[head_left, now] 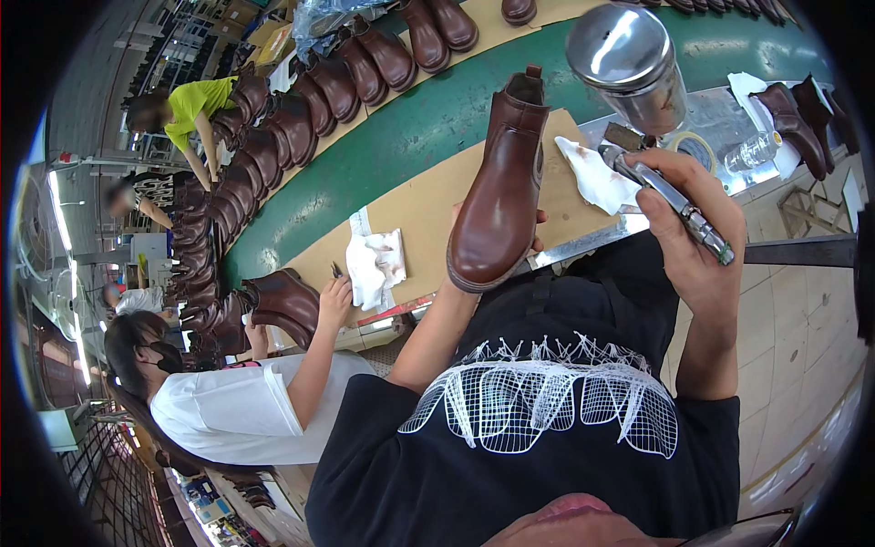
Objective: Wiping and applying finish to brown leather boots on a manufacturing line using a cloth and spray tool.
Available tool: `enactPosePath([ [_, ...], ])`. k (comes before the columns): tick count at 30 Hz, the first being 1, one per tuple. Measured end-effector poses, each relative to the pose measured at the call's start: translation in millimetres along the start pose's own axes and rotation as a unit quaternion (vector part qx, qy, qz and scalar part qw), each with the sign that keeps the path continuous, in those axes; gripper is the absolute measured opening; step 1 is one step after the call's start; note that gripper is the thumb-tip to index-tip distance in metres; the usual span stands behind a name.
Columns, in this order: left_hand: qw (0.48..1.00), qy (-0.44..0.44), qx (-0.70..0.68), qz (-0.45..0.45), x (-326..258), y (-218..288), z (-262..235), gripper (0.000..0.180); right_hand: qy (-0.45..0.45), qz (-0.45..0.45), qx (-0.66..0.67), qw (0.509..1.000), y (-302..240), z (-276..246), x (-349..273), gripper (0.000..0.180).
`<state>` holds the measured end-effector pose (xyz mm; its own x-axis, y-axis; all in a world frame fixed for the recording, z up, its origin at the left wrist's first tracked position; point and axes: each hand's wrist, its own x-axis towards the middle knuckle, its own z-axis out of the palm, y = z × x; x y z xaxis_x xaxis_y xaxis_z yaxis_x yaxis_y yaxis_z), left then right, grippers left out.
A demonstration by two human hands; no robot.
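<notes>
A glossy brown ankle boot (499, 205) is held up before me, toe toward my body and pull tab away from me. My left hand (539, 232) grips it from behind and beneath; most of that hand is hidden by the boot, with a few fingertips showing at its right side. To the right, my right hand (697, 214) is closed around a slim silver pen-shaped metal tool (679, 202). The tool's far end is near a white cloth (597, 175) and a small dark brown block (624, 138), apart from the boot.
Beyond the boot stands a lidded metal canister (629, 68). A tape roll (691, 150) and clear plastic bottle (753, 153) lie on the right. Rows of brown boots (337, 87) line the green bench (383, 137). At left, a co-worker (237, 401) handles another boot (284, 305).
</notes>
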<state>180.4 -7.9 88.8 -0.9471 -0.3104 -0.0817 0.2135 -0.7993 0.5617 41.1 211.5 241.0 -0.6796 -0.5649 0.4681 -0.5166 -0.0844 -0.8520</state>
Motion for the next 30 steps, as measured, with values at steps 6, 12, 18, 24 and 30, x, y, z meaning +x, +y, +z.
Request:
enactPosePath([
  [6,0.983,-0.102,-0.131,-0.082,-1,-4,-21,0.065,-0.011,-0.047,-0.028,0.998,3,4,3,0.018],
  [12,0.926,-0.189,-0.27,-0.187,-1,1,-35,0.07,-0.002,0.012,0.0,1.0,-3,1,0,0.017],
  [18,0.918,-0.14,-0.303,-0.214,-6,3,-35,0.072,-0.015,-0.058,-0.006,0.998,1,12,5,0.017],
  [24,0.86,-0.194,-0.399,-0.253,-8,3,-26,0.067,-0.025,-0.023,-0.026,0.999,-1,11,-6,0.019],
  [30,0.862,-0.204,-0.383,-0.263,-8,3,-39,0.069,-0.076,-0.025,-0.058,0.995,-2,10,-16,0.022],
])
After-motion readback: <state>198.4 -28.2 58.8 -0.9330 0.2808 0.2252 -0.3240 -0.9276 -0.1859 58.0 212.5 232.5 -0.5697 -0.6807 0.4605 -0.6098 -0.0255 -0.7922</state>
